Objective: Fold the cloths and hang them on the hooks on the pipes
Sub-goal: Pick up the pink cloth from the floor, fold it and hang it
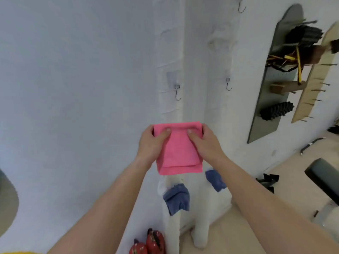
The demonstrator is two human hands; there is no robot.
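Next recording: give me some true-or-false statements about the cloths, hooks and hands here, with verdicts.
1. The left hand and right hand both hold the pink cloth. True.
2. The pink cloth is spread out in a single layer. False: it is folded, and its layered edges show at the bottom.
3. A blue cloth hangs on the left pipe, below the hands. True.
4. Every hook in view carries a cloth. False: the hook above the hands is bare.

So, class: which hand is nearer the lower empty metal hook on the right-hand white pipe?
Right. The right hand, gripping the folded pink cloth, is below the hook, slightly left; the left hand is further left.
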